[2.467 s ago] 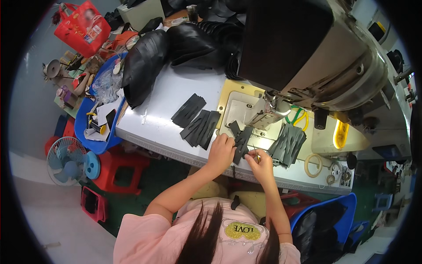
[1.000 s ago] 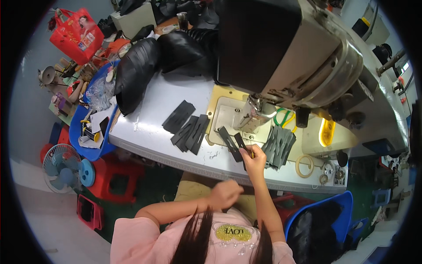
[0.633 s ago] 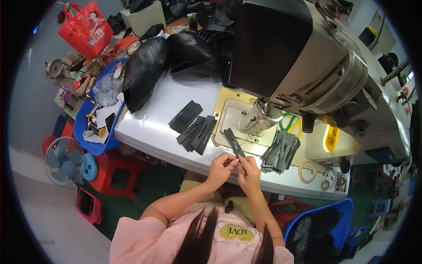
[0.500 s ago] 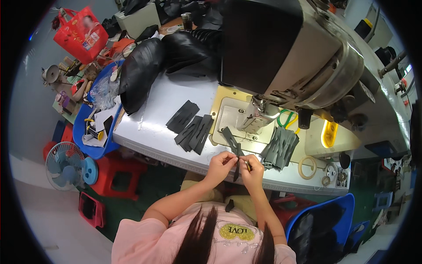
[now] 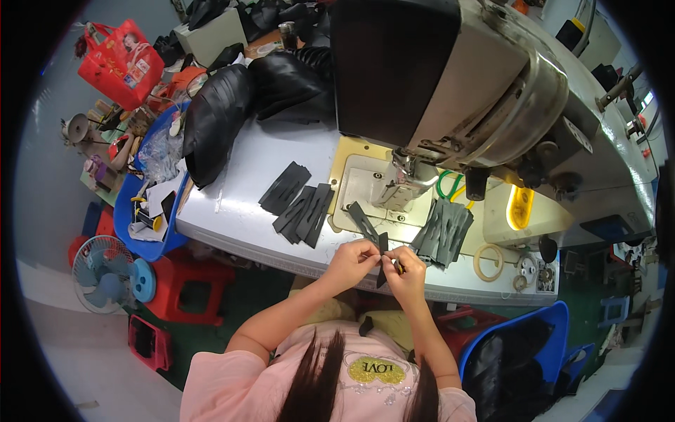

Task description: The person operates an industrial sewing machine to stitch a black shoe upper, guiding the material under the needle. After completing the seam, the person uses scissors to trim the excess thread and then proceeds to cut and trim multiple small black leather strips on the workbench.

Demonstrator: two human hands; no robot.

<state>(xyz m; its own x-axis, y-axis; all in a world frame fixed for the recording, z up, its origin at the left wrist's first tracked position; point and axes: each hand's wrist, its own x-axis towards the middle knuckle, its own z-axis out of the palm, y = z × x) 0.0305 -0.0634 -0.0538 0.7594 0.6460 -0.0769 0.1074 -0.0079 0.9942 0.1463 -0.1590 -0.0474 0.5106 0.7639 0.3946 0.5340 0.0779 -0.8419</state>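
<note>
At the table's front edge, in front of the sewing machine (image 5: 415, 151), my left hand (image 5: 351, 266) pinches a black strip (image 5: 383, 241). My right hand (image 5: 405, 273) is closed on the same strip, fingertips almost touching the left ones. A small black and yellow object (image 5: 399, 266), its kind unclear, is tucked in the right hand. Another black piece (image 5: 362, 220) runs from the strip toward the needle plate (image 5: 358, 184); whether they are joined I cannot tell. Flat black pieces (image 5: 304, 216) lie fanned out at the left, and a bunch of dark strips (image 5: 443, 232) lies to the right.
Large black padded pieces (image 5: 219, 123) sit on the table's left side. Green and yellow scissor handles (image 5: 450, 186) show behind the right bunch, near a tape ring (image 5: 489, 261). A blue bin (image 5: 517, 352) stands low right, a fan (image 5: 104, 274) low left.
The view has shifted slightly, so the table and machine sit further left. Both hands stay together on the strip, whose upper end now stands more upright above the fingertips.
</note>
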